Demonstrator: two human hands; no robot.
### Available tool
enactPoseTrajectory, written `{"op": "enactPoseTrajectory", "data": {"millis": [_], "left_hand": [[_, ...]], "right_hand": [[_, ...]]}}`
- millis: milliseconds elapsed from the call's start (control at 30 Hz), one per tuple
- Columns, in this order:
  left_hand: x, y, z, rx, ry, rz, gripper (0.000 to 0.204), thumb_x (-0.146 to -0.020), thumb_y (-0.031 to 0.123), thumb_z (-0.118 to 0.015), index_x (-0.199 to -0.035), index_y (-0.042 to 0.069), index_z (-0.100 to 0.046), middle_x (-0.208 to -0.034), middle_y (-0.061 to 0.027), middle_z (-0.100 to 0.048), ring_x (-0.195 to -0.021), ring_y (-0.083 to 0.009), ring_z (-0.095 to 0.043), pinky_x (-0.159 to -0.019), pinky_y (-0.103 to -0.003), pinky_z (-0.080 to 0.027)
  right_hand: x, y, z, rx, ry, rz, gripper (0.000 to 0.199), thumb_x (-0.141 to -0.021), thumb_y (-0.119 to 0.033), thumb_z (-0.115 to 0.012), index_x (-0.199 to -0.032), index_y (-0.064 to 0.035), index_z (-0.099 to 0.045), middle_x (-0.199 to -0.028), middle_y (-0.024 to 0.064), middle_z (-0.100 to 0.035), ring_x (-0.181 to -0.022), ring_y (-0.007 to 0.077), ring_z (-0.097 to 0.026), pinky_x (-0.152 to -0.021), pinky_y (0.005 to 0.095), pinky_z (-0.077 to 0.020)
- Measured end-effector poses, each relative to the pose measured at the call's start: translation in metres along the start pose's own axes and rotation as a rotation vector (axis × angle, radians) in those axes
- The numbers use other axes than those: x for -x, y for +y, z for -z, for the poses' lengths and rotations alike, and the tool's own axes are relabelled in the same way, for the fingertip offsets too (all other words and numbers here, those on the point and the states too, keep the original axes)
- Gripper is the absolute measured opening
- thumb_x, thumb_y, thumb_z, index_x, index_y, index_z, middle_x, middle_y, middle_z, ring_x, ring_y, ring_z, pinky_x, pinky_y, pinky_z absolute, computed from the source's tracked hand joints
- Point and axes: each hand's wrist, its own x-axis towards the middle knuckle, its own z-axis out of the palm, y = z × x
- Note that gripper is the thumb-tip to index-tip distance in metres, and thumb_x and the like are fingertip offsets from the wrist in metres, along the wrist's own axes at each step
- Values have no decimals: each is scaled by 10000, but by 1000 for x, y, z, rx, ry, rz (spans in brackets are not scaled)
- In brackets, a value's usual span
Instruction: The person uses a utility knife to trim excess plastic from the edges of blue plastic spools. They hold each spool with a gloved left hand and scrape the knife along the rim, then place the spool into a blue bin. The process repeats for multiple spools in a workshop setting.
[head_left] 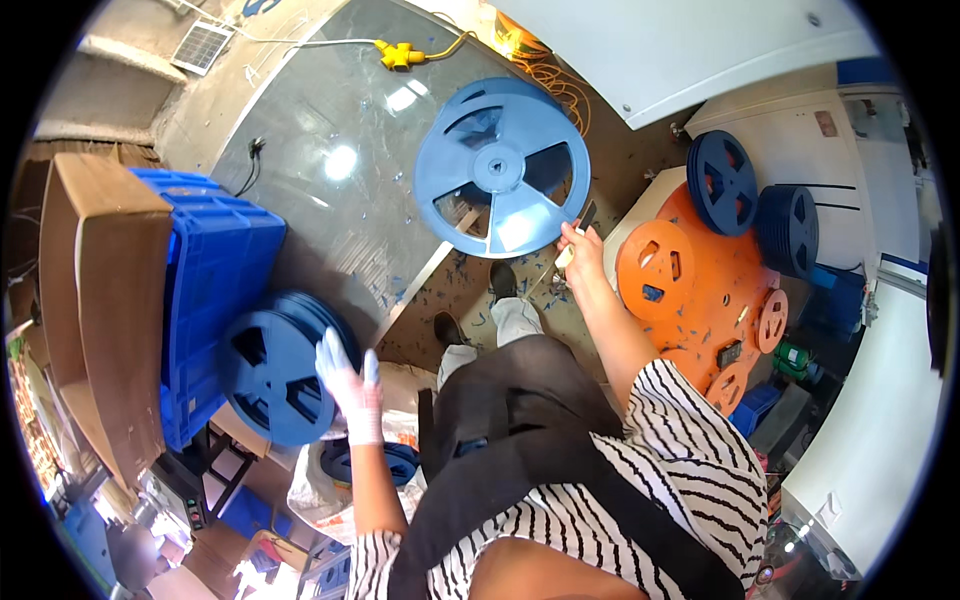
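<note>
A large blue plastic reel (497, 165) with three wide openings lies over the near right corner of the grey-topped table. Part of it extends past the edge, and another blue rim shows beneath it. My bare right hand (583, 248) is closed by the reel's near right rim, around a small pale-handled tool (566, 256); the tool's exact kind is unclear. On the left, my left hand (352, 388), in a whitish glove with bluish fingertips, has its fingers apart. It is beside a stack of blue reels (270, 375); I cannot tell whether it touches them.
Left of the table stand a blue crate (215, 290) and a cardboard box (100, 290). A yellow multi-socket (399, 56) lies at the table's far side. To the right, an orange surface (710, 285) carries orange reels (655, 270) and dark blue reels (722, 182). Blue scraps litter the floor.
</note>
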Motion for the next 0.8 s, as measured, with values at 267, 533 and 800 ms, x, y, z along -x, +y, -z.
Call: {"op": "enactPoseTrajectory", "data": {"millis": [267,533,800], "left_hand": [[-69,115,89,-91,-32,-538,965,-685,459,-852,-1500,157,-433,-1421,-227,-515,-1359,-456,-427,-1168,-583,-259],[-43,92,104,351,-74,-481,1292,-556,304,-947,-1586,52,-209,-1274,-278,-572,-1147,-444,-593,-1022,-476,-482],[0,77,120,1619,-300,-48,725,-836,503,-793,-1321,21,-550,-1114,-102,-695,-994,-171,-658,-888,-322,-527]], "right_hand": [[163,-83,-13,214,-331,-4,176,-848,-38,-758,-922,-91,-607,-752,-9,-607,-634,99,-552,-621,253,-462],[278,-133,-92,431,-534,299,159,-904,-100,-732,-1022,-44,-641,-845,20,-643,-695,85,-551,-650,231,-456],[315,-115,-121,542,-774,164,235,-1064,-270,-502,-1100,-48,-570,-810,45,-592,-650,97,-518,-612,240,-426]]}}
